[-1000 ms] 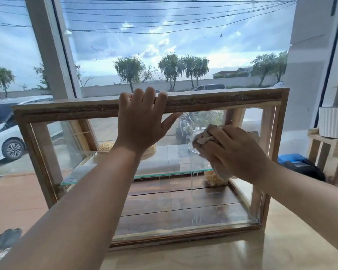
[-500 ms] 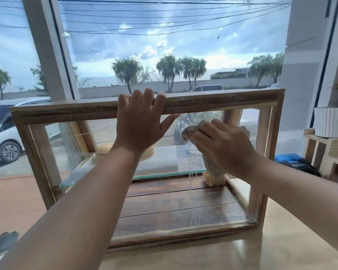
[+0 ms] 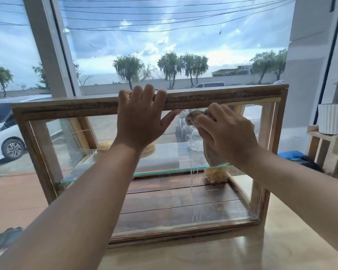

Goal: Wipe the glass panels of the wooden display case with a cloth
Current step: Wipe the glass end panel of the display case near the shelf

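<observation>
Item: wooden display case (image 3: 105,107), set on a pale countertop (image 3: 261,250) before a large window; a glass shelf (image 3: 164,168) sits inside it.

Left hand (image 3: 140,121): laid flat on the top rail, fingers hooked over the far edge, thumb spread along the underside; it grips nothing but the frame, steadying the case.

Right hand (image 3: 225,135): closed round a bunched greyish cloth (image 3: 195,116), pressed to the front glass panel (image 3: 86,152) in its upper right area, just beneath the top rail and beside the left thumb.

Progress: wiping under way. Wet runs streak down the right half of the front panel to the bottom rail, so that stretch seems unfinished. The left half looks dry; whether it has been cleaned cannot be told. Side panels likely remain.

Change from a second ago: the cloth hand has climbed from mid-panel up to the rail and leftward; the left hand keeps its place.
</observation>
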Motion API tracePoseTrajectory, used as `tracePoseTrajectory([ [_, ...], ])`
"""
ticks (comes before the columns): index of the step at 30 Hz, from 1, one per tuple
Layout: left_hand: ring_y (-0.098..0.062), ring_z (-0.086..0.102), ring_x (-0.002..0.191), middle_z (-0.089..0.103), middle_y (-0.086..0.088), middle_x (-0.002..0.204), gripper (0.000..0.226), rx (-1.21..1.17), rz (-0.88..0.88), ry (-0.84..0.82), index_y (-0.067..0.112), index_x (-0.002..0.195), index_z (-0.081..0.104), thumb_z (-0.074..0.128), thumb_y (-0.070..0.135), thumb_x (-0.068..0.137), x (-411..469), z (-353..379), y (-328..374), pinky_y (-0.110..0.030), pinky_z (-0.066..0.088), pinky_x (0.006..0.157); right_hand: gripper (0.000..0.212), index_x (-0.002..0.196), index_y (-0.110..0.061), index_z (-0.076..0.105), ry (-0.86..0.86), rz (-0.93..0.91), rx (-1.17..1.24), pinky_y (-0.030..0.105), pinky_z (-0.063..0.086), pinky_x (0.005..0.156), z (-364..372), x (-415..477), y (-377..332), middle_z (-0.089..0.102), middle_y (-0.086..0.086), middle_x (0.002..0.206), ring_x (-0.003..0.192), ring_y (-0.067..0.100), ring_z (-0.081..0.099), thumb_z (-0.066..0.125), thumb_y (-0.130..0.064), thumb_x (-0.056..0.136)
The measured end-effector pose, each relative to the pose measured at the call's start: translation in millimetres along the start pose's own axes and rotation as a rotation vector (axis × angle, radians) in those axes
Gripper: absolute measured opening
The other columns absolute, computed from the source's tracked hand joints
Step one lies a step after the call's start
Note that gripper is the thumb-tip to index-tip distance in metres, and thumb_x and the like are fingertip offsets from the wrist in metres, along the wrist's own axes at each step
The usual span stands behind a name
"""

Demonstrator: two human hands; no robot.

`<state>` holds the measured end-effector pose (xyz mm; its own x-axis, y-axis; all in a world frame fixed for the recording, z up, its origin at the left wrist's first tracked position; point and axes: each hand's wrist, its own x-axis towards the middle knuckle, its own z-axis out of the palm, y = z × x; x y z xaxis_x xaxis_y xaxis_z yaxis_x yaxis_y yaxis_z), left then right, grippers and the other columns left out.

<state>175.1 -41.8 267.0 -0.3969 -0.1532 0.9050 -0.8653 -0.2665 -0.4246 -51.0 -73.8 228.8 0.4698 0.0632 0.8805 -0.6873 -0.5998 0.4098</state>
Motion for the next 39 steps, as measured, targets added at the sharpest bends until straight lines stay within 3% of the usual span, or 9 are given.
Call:
tracePoseTrajectory([
  [2,-0.029,0.052,0.078,0.058,-0.013,0.094,0.06,0.004,0.003,0.012,0.009,0.105,0.058,0.033,0.063,0.102,-0.4,0.7,0.3,-0.04,0.033,0.068,0.008,0.091,-0.018,0.064,0.048,0.027,-0.032,0.026,0.034,0.047,0.6,7.4,-2.0,0.053,0.005,0.081,0.067,0.022,0.054,0.061,-0.02,0.098],
  [5,-0.029,0.052,0.078,0.058,-0.013,0.093,0.059,0.01,-0.001,0.016,0.009,0.104,0.058,0.033,0.063,0.102,0.3,-0.5,0.0,-0.04,0.033,0.068,0.003,0.094,-0.012,0.067,-0.031,-0.098,-0.015,0.03,0.046,0.047,7.2,-14.2,-10.5,0.056,0.008,0.081,0.065,0.023,0.055,0.065,-0.014,0.093],
  [9,-0.029,0.051,0.078,0.057,-0.013,0.094,0.059,0.007,-0.001,0.01,0.009,0.104,0.057,0.033,0.063,0.102,0.6,-0.2,0.1,-0.04,0.032,0.068,0.033,0.102,-0.013,0.056,-0.192,-0.25,0.018,0.034,0.048,0.045,6.4,-31.8,-10.0,0.058,0.012,0.087,0.066,0.027,0.057,0.077,-0.003,0.078],
  [15,-0.029,0.052,0.079,0.058,-0.013,0.095,0.06,0.011,0.002,0.023,0.009,0.105,0.057,0.033,0.063,0.102,0.0,0.9,0.3,-0.04,0.033,0.068,0.01,0.093,-0.015,0.066,0.001,-0.029,-0.036,0.03,0.042,0.047,3.9,1.3,-7.5,0.056,0.01,0.083,0.066,0.026,0.055,0.073,-0.013,0.086],
  [19,-0.029,0.052,0.079,0.058,-0.013,0.095,0.059,0.016,0.005,0.019,0.009,0.105,0.056,0.033,0.063,0.102,-0.1,0.9,0.2,-0.041,0.032,0.068,0.032,0.1,-0.014,0.062,-0.125,-0.214,-0.003,0.034,0.046,0.05,18.9,-40.6,-15.0,0.052,0.011,0.09,0.069,0.026,0.052,0.078,-0.005,0.074],
  [22,-0.029,0.051,0.078,0.058,-0.012,0.095,0.058,0.017,0.004,0.019,0.009,0.106,0.056,0.033,0.063,0.102,-0.2,1.1,0.4,-0.04,0.032,0.068,0.036,0.101,-0.016,0.061,-0.24,-0.373,-0.015,0.036,0.049,0.052,14.0,-48.0,-10.4,0.055,0.011,0.094,0.073,0.026,0.054,0.075,-0.004,0.07],
  [28,-0.029,0.052,0.078,0.058,-0.013,0.094,0.058,0.005,-0.004,0.043,0.009,0.104,0.056,0.034,0.063,0.102,-0.8,1.3,0.7,-0.04,0.035,0.069,0.008,0.096,-0.018,0.07,0.001,-0.096,-0.077,0.03,0.044,0.05,5.4,-1.3,1.6,0.058,0.008,0.085,0.069,0.023,0.056,0.073,-0.016,0.089],
  [35,-0.029,0.051,0.079,0.058,-0.013,0.095,0.057,0.01,-0.007,0.008,0.01,0.102,0.054,0.034,0.062,0.102,-0.2,-1.4,-0.6,-0.04,0.035,0.069,0.023,0.098,-0.014,0.062,-0.19,-0.376,-0.018,0.037,0.049,0.051,17.5,-43.6,-3.4,0.055,0.012,0.09,0.071,0.029,0.054,0.064,0.001,0.081],
  [39,-0.029,0.055,0.078,0.059,-0.009,0.095,0.055,-0.054,0.064,-0.065,0.012,0.107,0.055,0.034,0.063,0.102,5.1,-8.4,-7.9,-0.04,0.038,0.069,0.017,0.097,-0.019,0.064,-0.129,-0.32,-0.06,0.034,0.047,0.05,9.4,-20.5,4.1,0.058,0.009,0.086,0.067,0.026,0.055,0.066,-0.006,0.087],
])
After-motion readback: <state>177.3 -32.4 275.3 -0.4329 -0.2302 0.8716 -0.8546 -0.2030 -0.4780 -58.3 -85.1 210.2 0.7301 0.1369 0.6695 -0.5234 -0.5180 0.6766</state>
